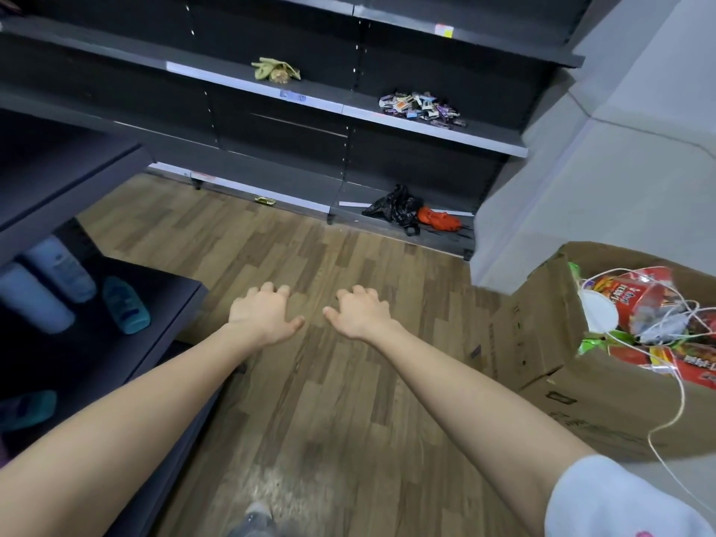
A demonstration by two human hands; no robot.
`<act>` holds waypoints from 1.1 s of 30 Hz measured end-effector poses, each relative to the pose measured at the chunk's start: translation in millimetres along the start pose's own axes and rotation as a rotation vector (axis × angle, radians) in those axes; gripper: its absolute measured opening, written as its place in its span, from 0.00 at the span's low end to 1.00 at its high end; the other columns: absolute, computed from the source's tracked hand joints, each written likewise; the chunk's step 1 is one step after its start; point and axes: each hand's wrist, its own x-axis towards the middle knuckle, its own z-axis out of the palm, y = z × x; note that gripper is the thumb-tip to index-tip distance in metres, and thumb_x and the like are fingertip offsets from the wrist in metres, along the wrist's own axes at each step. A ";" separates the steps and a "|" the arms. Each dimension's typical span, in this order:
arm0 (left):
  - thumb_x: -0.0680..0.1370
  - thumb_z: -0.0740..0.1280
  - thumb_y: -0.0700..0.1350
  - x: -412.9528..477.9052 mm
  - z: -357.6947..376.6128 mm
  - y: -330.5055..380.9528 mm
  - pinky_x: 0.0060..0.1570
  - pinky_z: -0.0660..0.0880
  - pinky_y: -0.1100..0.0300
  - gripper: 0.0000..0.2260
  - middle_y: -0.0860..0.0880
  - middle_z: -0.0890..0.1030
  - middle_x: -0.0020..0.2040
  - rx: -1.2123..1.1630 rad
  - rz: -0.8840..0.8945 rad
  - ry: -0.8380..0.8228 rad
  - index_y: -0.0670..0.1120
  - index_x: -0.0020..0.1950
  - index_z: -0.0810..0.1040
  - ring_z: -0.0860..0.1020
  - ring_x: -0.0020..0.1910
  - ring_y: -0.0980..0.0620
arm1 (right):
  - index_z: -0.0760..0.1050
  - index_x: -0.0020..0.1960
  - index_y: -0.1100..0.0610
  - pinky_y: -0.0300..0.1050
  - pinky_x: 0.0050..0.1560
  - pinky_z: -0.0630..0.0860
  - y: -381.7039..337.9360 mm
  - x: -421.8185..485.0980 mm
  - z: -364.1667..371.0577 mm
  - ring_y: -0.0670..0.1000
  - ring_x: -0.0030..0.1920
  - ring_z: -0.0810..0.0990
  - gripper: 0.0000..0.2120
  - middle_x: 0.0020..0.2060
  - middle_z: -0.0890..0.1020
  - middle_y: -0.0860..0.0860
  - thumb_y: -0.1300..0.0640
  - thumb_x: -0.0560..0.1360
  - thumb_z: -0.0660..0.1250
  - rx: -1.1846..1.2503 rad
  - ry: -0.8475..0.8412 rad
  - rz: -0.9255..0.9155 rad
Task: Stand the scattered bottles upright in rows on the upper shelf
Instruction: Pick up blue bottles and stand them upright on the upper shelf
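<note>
Wood-plank floor [310, 257] runs between dark shelving. Over it hover the left hand [261, 313] and right hand [362, 313], side by side but apart, fingers loosely curled, holding nothing. White and teal bottles [126, 306] lie, seemingly on their sides, on the blurred left shelf [170, 296].
</note>
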 end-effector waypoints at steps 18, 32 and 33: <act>0.77 0.60 0.60 106.2 -20.5 -43.3 0.59 0.69 0.50 0.26 0.44 0.69 0.66 -0.040 -0.028 -0.030 0.47 0.70 0.65 0.68 0.66 0.42 | 0.65 0.70 0.58 0.58 0.66 0.62 -29.3 110.9 -34.2 0.61 0.70 0.61 0.25 0.70 0.65 0.59 0.43 0.80 0.53 -0.044 -0.048 -0.006; 0.78 0.59 0.60 177.0 -55.1 -102.2 0.59 0.69 0.51 0.26 0.43 0.68 0.67 -0.033 -0.102 -0.005 0.47 0.70 0.64 0.67 0.66 0.42 | 0.65 0.71 0.58 0.59 0.66 0.62 -85.3 195.1 -68.5 0.61 0.70 0.61 0.25 0.70 0.65 0.59 0.43 0.81 0.52 -0.079 -0.027 -0.068; 0.78 0.59 0.60 179.2 -56.4 -105.4 0.59 0.69 0.51 0.26 0.43 0.68 0.67 -0.035 -0.108 -0.002 0.47 0.71 0.64 0.67 0.67 0.43 | 0.65 0.71 0.58 0.59 0.66 0.62 -88.9 199.0 -69.6 0.61 0.70 0.61 0.25 0.70 0.65 0.59 0.43 0.81 0.53 -0.083 -0.027 -0.077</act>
